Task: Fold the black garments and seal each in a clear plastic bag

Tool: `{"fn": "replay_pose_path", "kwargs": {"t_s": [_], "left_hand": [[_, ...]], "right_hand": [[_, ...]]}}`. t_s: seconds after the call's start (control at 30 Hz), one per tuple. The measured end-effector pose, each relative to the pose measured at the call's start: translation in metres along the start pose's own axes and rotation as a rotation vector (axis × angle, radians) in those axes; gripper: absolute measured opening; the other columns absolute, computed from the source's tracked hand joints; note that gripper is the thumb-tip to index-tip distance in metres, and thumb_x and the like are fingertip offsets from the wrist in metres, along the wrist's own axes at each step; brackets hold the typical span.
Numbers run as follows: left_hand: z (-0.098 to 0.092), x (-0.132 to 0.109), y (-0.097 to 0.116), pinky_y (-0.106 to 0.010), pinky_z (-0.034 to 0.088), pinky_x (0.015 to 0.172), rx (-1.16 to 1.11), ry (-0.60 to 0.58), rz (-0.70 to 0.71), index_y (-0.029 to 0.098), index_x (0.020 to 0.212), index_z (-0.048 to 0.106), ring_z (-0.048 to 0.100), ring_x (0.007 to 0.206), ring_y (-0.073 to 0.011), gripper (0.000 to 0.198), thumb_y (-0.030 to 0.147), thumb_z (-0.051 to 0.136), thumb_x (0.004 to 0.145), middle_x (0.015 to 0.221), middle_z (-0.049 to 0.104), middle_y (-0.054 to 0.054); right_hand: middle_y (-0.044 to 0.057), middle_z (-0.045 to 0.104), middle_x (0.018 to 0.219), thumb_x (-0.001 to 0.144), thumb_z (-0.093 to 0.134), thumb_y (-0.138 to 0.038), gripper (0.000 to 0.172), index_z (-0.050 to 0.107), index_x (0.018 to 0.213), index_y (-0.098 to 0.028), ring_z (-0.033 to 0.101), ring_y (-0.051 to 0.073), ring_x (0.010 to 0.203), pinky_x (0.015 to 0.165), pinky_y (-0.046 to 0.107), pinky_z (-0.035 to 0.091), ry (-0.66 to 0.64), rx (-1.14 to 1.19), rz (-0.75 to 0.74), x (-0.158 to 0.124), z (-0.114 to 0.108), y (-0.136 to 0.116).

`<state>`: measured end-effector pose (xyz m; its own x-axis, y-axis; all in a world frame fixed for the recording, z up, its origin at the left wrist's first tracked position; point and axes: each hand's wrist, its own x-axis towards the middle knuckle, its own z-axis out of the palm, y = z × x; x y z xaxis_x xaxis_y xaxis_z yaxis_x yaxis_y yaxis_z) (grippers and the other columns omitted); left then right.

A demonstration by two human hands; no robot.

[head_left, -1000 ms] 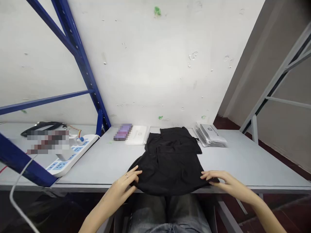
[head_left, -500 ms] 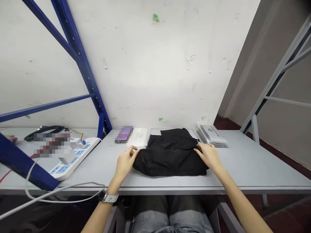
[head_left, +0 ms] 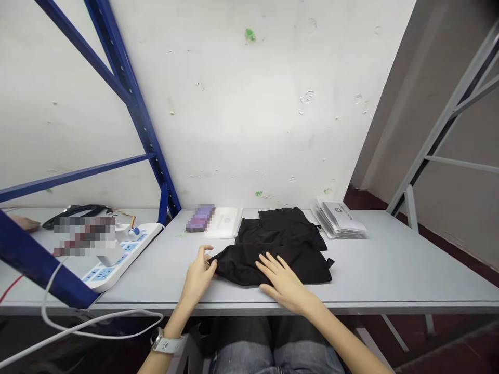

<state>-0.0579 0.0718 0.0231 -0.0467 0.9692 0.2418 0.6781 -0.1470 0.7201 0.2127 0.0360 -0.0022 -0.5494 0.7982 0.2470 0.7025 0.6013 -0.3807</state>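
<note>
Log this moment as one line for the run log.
left hand: at edge of black garment | right hand: flat on it, fingers spread | nearby: white power strip

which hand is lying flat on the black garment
The right hand lies flat with fingers spread on the black garment. The left hand, wearing the white watch, is curled at the garment's edge.

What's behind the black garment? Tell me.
Behind the black garment lie a white package, a blurred purple item and a stack of printed packets. What lies under the garment cannot be seen.
</note>
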Motion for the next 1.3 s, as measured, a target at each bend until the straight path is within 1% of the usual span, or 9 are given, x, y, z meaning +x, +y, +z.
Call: {"fn": "replay_pose_path", "kwargs": {"t_s": [0.13, 0.23, 0.37, 0.47, 0.6, 0.73, 0.93, 1.13, 1.3], "left_hand": [[0.005, -0.01, 0.029, -0.027, 0.049, 0.064, -0.205, 0.307, 0.058, 0.023, 0.105, 0.045, 0.067, 0.074, -0.0186, 0.028, 0.034, 0.053, 0.081, 0.084, 0.066, -0.001], [0.018, -0.015, 0.061, -0.028, 0.051, 0.065, -0.281, 0.365, 0.138, 0.022, 0.104, 0.048, 0.066, 0.078, -0.0181, 0.026, 0.035, 0.054, 0.083, 0.093, 0.065, -0.005], [0.045, -0.016, 0.098, -0.03, 0.052, 0.077, -0.323, 0.104, 0.27, 0.022, 0.103, 0.048, 0.066, 0.085, -0.0181, 0.018, 0.032, 0.049, 0.088, 0.094, 0.066, -0.005], [0.056, -0.021, 0.108, -0.032, 0.05, 0.086, -0.35, -0.161, 0.354, 0.023, 0.107, 0.047, 0.065, 0.095, -0.018, 0.018, 0.032, 0.043, 0.093, 0.097, 0.068, -0.005], [0.051, -0.022, 0.091, -0.032, 0.047, 0.087, -0.238, -0.094, 0.314, 0.023, 0.11, 0.047, 0.063, 0.097, -0.0177, 0.021, 0.034, 0.039, 0.093, 0.102, 0.067, -0.004], [0.038, -0.011, 0.059, -0.031, 0.045, 0.072, 0.031, -0.068, 0.09, 0.024, 0.107, 0.048, 0.064, 0.08, -0.0191, 0.023, 0.036, 0.039, 0.091, 0.087, 0.067, -0.002], [0.048, -0.005, 0.038, -0.027, 0.04, 0.06, 0.064, -0.208, 0.004, 0.024, 0.1, 0.049, 0.063, 0.063, -0.0184, 0.024, 0.044, 0.041, 0.088, 0.063, 0.065, 0.004], [0.065, -0.007, 0.041, -0.025, 0.037, 0.056, 0.015, -0.224, 0.035, 0.022, 0.11, 0.045, 0.061, 0.06, -0.0176, 0.044, 0.053, 0.052, 0.08, 0.061, 0.061, 0.005], [0.064, -0.003, 0.039, -0.023, 0.035, 0.054, 0.014, -0.23, 0.039, 0.022, 0.11, 0.043, 0.056, 0.055, -0.0149, 0.041, 0.033, 0.059, 0.074, 0.057, 0.054, 0.01]], "right_hand": [[0.001, 0.02, 0.155, 0.094, 0.039, -0.049, 0.057, 0.026, 0.147, -0.03, 0.012, 0.025, 0.143, 0.116, 0.05, 0.014, -0.031, 0.076, 0.014, 0.004, 0.017, -0.006], [0.0, 0.017, 0.156, 0.091, 0.045, -0.051, 0.066, 0.018, 0.148, -0.032, 0.011, 0.025, 0.144, 0.117, 0.05, 0.011, -0.017, 0.203, 0.016, 0.009, 0.023, -0.009], [0.008, 0.005, 0.157, 0.086, 0.055, -0.05, 0.096, -0.015, 0.148, -0.027, 0.014, 0.024, 0.143, 0.115, 0.046, 0.023, 0.329, 0.506, 0.198, 0.015, 0.026, -0.015], [0.008, 0.005, 0.157, 0.085, 0.056, -0.046, 0.098, -0.018, 0.147, -0.028, 0.013, 0.026, 0.143, 0.113, 0.048, 0.027, 0.59, 0.528, 0.318, 0.01, 0.02, -0.021], [0.005, 0.013, 0.156, 0.091, 0.047, -0.033, 0.072, 0.005, 0.15, -0.027, 0.011, 0.027, 0.143, 0.113, 0.053, 0.023, 0.734, 0.221, 0.334, -0.005, 0.009, -0.024], [0.001, 0.031, 0.151, 0.096, 0.035, -0.022, 0.052, 0.025, 0.147, -0.029, 0.016, 0.022, 0.143, 0.115, 0.051, 0.018, 0.493, -0.127, 0.145, -0.018, 0.003, -0.021], [0.003, 0.03, 0.151, 0.098, 0.033, -0.042, 0.051, 0.028, 0.146, -0.027, 0.025, 0.024, 0.14, 0.113, 0.051, 0.023, 0.093, -0.208, 0.144, -0.029, 0.008, -0.019], [0.002, 0.026, 0.152, 0.098, 0.031, -0.044, 0.052, 0.03, 0.146, -0.024, 0.022, 0.024, 0.141, 0.114, 0.05, 0.022, 0.061, -0.207, 0.168, -0.029, 0.01, -0.019], [0.002, 0.035, 0.149, 0.098, 0.03, -0.045, 0.049, 0.037, 0.142, -0.024, 0.027, 0.024, 0.139, 0.115, 0.052, 0.019, 0.105, -0.196, 0.186, -0.031, 0.006, -0.02]]}}
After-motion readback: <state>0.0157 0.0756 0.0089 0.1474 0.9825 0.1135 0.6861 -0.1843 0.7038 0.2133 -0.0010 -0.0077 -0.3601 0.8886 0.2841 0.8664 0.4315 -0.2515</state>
